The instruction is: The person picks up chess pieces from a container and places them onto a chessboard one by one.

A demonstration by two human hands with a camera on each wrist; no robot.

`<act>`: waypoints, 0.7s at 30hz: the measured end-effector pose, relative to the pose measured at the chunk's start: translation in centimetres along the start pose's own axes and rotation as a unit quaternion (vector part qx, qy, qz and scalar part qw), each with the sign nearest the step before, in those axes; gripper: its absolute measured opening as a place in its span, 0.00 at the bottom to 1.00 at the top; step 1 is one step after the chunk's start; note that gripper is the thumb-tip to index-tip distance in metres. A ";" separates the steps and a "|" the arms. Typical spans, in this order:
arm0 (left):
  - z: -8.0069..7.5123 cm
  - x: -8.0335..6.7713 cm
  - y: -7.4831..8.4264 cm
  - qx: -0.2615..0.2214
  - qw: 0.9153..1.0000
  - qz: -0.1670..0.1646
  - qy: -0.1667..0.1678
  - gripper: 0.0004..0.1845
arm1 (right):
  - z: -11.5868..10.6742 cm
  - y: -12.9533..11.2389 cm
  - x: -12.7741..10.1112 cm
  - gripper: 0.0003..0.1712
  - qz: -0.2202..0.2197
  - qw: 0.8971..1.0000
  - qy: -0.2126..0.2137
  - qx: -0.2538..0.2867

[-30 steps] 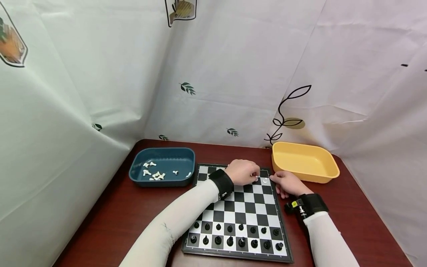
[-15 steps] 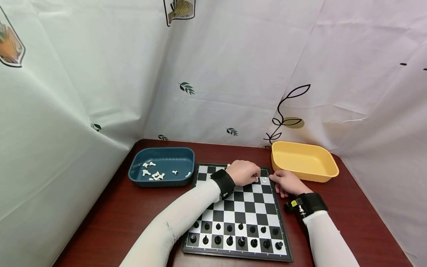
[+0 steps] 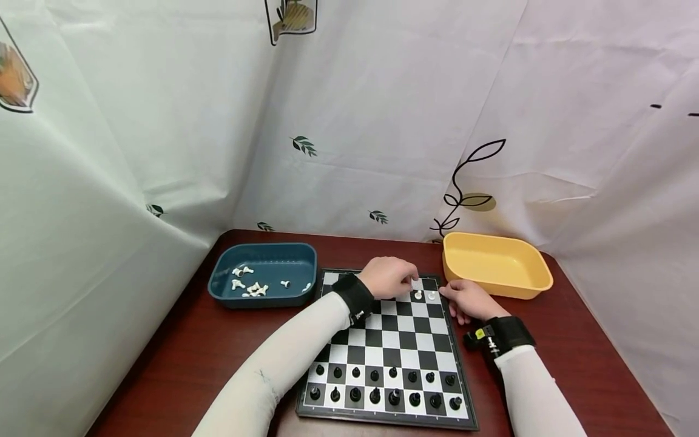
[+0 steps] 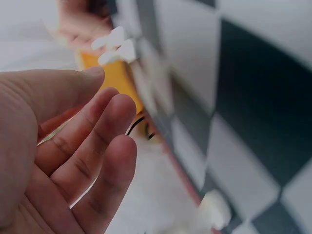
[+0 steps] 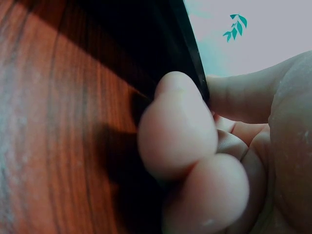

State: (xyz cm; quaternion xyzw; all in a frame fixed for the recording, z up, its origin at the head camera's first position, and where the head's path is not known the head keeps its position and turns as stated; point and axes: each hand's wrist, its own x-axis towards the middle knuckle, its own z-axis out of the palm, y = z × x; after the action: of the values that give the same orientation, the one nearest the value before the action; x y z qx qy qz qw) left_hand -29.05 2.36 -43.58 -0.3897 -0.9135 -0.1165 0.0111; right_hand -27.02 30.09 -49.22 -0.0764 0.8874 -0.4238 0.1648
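Observation:
A black-and-white chessboard (image 3: 391, 340) lies on the table. Over its far edge hangs my left hand (image 3: 388, 278), fingers loosely bent and nothing between them in the left wrist view. Just right of those fingertips, two white chess pieces stand side by side: one white pawn (image 3: 418, 295) and another white piece (image 3: 431, 295) nearer the corner. My right hand (image 3: 472, 300) pinches the board's right edge near that corner, thumb on one side and bent fingers on the other. In the left wrist view a blurred white piece (image 4: 214, 210) stands at the board's edge.
A dark blue bin (image 3: 218, 291) with several white chess pieces sits left of the board. Behind my right hand is a yellow bin (image 3: 497, 267). Two rows of black chess pieces (image 3: 374, 396) line the near side. A white cloth (image 3: 349, 121) hangs behind the table.
My left hand has let go of the white pawn and drawn back a little to the left, leaving it standing on the board. The right hand keeps its place.

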 end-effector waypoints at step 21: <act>-8.2 -9.5 -7.7 -0.074 0.980 -0.110 0.148 0.10 | 0.1 0.0 -0.1 0.21 -0.005 1.000 0.001 0.004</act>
State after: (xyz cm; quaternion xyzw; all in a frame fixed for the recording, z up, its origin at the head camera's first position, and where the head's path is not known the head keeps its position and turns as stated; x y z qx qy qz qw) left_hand -28.57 -11.34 -38.20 -0.2653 -0.9277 -0.2411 0.1042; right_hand -26.91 30.01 -49.27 -0.0800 0.8852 -0.4287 0.1622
